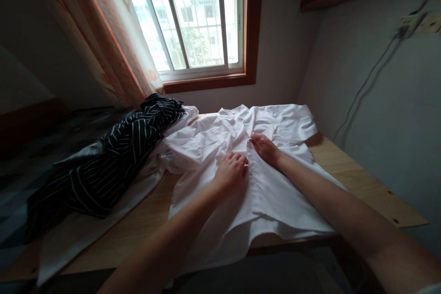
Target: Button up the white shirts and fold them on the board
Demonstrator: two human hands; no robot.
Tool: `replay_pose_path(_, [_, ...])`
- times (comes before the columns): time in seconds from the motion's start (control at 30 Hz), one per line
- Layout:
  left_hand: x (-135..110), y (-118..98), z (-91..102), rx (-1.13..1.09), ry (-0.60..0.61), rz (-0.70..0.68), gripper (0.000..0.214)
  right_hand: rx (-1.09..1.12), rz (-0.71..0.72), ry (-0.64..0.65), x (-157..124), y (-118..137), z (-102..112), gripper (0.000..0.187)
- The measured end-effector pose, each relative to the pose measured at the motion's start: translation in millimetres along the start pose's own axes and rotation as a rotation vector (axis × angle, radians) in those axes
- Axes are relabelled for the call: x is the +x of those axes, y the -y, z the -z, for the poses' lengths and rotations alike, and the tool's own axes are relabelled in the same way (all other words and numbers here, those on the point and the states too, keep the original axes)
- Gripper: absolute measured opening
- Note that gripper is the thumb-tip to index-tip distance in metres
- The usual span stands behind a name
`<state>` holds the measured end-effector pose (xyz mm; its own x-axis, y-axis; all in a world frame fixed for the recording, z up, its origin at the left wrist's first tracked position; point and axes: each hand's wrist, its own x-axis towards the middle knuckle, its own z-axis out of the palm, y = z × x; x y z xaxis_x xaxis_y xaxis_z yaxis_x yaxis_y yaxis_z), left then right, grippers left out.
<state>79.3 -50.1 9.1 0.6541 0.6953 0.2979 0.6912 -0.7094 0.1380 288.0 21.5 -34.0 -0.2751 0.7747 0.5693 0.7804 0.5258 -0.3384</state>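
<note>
A white short-sleeved shirt lies spread front-up on a wooden table, collar toward the window. My left hand rests on the shirt's middle, fingers curled and pinching the fabric at the front opening. Just right of it, my right hand grips the opposite edge of the opening, fingers bent onto the cloth. The two hands are a few centimetres apart along the centre line. The shirt's hem hangs over the table's near edge.
A dark striped garment lies heaped on the table's left side, over another white cloth. Behind are a window with a curtain. A wall with a cable and socket runs along the right.
</note>
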Motion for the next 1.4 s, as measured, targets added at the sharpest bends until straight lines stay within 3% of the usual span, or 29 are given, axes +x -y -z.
replay_pose_path(0.1, [-11.6, -2.1, -10.9, -0.243, -0.037, 0.031, 0.018, 0.019, 0.017, -0.019, 0.7, -3.9, -2.6, 0.023])
replay_pose_path(0.2, [-16.1, 9.5, -11.5, -0.522, -0.013, -0.007, 0.016, 0.08, -0.033, -0.039, 0.4, -0.5, 0.2, 0.02])
replay_pose_path(0.3, [-16.1, 22.0, -8.1, -0.752, 0.074, -0.016, 0.022, 0.142, -0.095, -0.073, -1.7, 16.0, 10.2, 0.025])
replay_pose_path(0.37, [-15.8, 26.1, -7.0, -0.813, 0.122, -0.014, 0.025, 0.17, -0.045, -0.043, -5.8, 34.6, 19.5, 0.038])
replay_pose_path(0.5, [-14.9, 23.9, -7.4, -0.82, 0.141, -0.048, 0.027, 0.113, 0.093, 0.165, -22.1, 71.9, 34.9, 0.039])
replay_pose_path(0.57, [-14.4, 21.1, -7.8, -0.805, 0.136, -0.067, 0.023, 0.016, 0.095, 0.194, -31.2, 80.4, 38.3, 0.033])
replay_pose_path(0.73, [-13.6, 19.6, -6.1, -0.619, 0.09, -0.047, 0.016, -0.134, 0.045, 0.183, -42.4, 73.3, 43.6, 0.029])
replay_pose_path(0.87, [-13.4, 22.1, -1.9, -0.554, 0.106, -0.062, 0.02, 0.059, 0.147, 0.25, -42.6, 69.8, 51.3, 0.028])
replay_pose_path(0.93, [-13.7, 22.3, -0.5, -0.551, 0.094, -0.069, 0.021, 0.186, 0.134, 0.243, -43.5, 71.8, 53.7, 0.026])
replay_pose_path(1.13, [-16.0, 16.7, -0.9, -0.507, -0.056, -0.117, 0.022, 0.47, -0.158, 0.12, -47.5, 76.4, 49.2, 0.028])
replay_pose_path(1.27, [-17.6, 14.8, -1.7, -0.459, -0.117, -0.143, 0.022, 0.509, -0.193, 0.034, -46.9, 79.7, 44.6, 0.026])
replay_pose_path(1.4, [-18.4, 16.7, 1.3, -0.485, -0.09, -0.122, 0.023, 0.454, -0.195, 0.003, -46.4, 83.5, 45.6, 0.026])
